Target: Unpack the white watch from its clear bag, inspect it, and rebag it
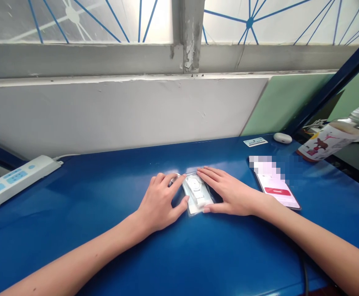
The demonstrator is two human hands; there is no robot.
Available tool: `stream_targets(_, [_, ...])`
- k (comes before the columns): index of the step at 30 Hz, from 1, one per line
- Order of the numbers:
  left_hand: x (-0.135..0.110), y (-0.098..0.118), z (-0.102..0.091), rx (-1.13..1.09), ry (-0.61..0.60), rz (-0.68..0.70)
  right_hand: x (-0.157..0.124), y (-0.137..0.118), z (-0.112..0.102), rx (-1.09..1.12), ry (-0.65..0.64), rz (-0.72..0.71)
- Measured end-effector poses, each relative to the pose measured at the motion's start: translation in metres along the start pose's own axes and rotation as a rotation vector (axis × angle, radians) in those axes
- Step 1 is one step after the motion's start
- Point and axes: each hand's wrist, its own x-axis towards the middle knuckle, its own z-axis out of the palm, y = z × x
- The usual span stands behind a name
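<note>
A small clear plastic packet with a white part inside lies flat on the blue table. My left hand rests at its left edge, thumb and forefinger touching the packet's side. My right hand lies at its right edge, fingers stretched flat and pressed against the packet. Neither hand lifts it.
A phone with a lit screen lies just right of my right hand. A white power strip sits at the far left. A small label, a white earbud case and a printed bottle stand at the back right, below the wall.
</note>
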Motion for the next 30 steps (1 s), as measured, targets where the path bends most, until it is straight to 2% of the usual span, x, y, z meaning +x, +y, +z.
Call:
stream_targets(6, [-0.001, -0.003, 0.002, -0.033, -0.005, 0.012, 0.000, -0.001, 0.002, -0.021, -0.002, 0.006])
stream_targets(10, [0.000, -0.007, 0.003, -0.121, -0.108, 0.071, 0.001, -0.004, 0.005, -0.029, 0.023, 0.033])
stream_targets(13, [0.002, -0.009, 0.002, -0.166, -0.162, 0.081, 0.000, -0.002, 0.000, 0.001, -0.008, 0.046])
stream_targets(18, [0.003, -0.008, 0.001, -0.176, -0.176, 0.060, -0.004, 0.010, -0.011, 0.059, -0.079, 0.082])
stream_targets(22, [0.004, -0.007, 0.001, -0.171, -0.201, 0.044, -0.004, 0.015, -0.011, 0.047, -0.122, 0.081])
stream_targets(30, [0.003, -0.008, 0.000, -0.176, -0.200, 0.062, -0.004, 0.019, -0.008, 0.024, -0.111, 0.087])
